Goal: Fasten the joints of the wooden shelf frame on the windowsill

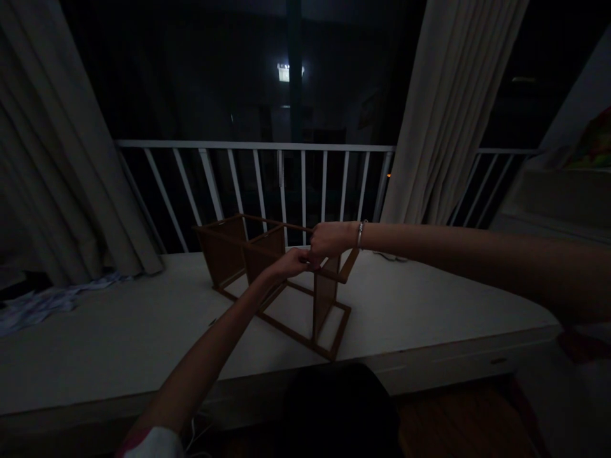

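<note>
A brown wooden shelf rack (286, 327) with several panels lies on its side on a white window seat (410, 312). Both hands meet at its upper rail, near the right-hand panel. My left hand (292, 262) comes from below with its fingers pinched together against the rail. Above and right of it, my right hand (331, 239) is closed in a fist, a silver bracelet (360, 235) on its wrist. The dim light and the fingers themselves hide whatever lies between them. A small dark item (212, 322) rests on the seat left of the rack.
Behind the rack, a white railing (258, 146) runs before a dark window. Curtains hang at left (62, 146) and right (443, 114). Crumpled patterned cloth (52, 302) lies on the seat's left end. A white cable (193, 432) hangs below the front edge.
</note>
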`<state>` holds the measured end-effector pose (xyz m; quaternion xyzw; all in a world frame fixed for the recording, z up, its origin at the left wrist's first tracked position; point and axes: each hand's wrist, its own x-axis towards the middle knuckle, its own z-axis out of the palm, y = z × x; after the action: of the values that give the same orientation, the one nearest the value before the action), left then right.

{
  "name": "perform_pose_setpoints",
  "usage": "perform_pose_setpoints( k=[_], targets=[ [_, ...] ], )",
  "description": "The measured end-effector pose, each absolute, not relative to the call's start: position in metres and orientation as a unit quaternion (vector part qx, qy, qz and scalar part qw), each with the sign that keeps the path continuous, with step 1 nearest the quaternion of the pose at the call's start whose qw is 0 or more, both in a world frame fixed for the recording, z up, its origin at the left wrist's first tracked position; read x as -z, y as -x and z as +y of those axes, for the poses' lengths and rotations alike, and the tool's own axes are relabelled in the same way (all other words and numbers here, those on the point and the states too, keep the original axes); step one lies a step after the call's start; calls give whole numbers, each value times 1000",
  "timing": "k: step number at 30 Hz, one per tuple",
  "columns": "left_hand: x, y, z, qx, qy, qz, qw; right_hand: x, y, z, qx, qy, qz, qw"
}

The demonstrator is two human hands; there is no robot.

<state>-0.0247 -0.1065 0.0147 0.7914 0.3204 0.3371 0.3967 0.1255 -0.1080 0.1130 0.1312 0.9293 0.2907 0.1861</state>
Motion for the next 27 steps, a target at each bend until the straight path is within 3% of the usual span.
perform_pose_setpoints(
  k=[15,27],
  targets=[
    [-9,27,-99,-345,-815,299,356,-115,-122,-110,-251,-207,925,196],
    [-13,27,-105,-330,-809,305,379,-97,-144,-115,-233,-258,932,103]
  ],
)
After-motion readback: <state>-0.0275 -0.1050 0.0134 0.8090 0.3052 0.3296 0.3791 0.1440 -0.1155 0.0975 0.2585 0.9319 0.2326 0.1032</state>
